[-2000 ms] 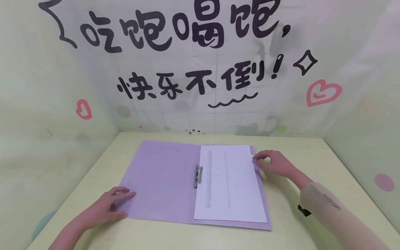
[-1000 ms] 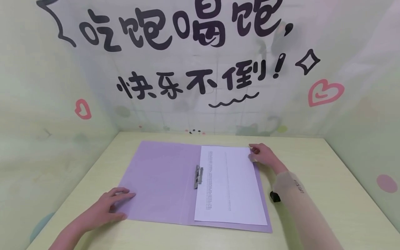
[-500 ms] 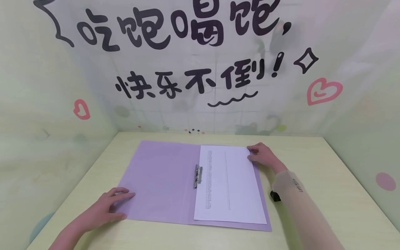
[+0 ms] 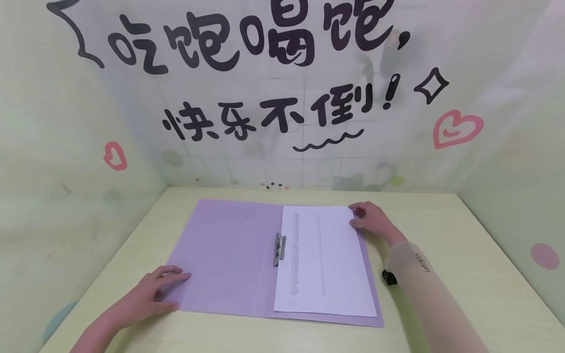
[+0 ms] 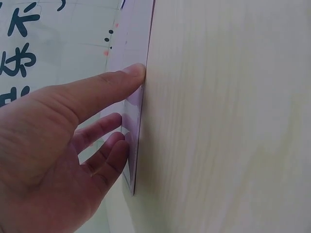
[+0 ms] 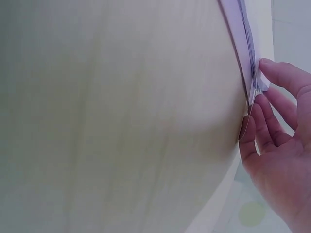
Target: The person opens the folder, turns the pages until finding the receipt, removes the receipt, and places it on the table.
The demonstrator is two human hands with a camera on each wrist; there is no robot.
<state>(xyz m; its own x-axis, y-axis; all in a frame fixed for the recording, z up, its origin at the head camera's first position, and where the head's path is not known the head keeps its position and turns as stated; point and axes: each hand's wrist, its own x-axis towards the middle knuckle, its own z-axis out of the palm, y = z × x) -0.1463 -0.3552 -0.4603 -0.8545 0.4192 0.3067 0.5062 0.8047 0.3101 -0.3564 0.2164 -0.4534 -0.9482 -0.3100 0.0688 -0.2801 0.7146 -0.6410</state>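
A purple file folder lies spread flat on the table. A metal clip sits near its spine. On the right half lies a stack of white paper printed with small columns of text. My left hand rests on the folder's near left corner with loose fingers; the left wrist view shows the thumb touching the folder's edge. At the far right corner my right hand pinches the paper stack's corner. In the right wrist view the thumb is against the sheets and the other fingers curl at the edge.
The pale wooden table is enclosed by a back wall with large black lettering and by side walls. A small black object shows beside the right sleeve.
My right hand moved from the folder's right edge up to the far corner of the paper and has stayed there since. My left hand and the folder have kept their place.
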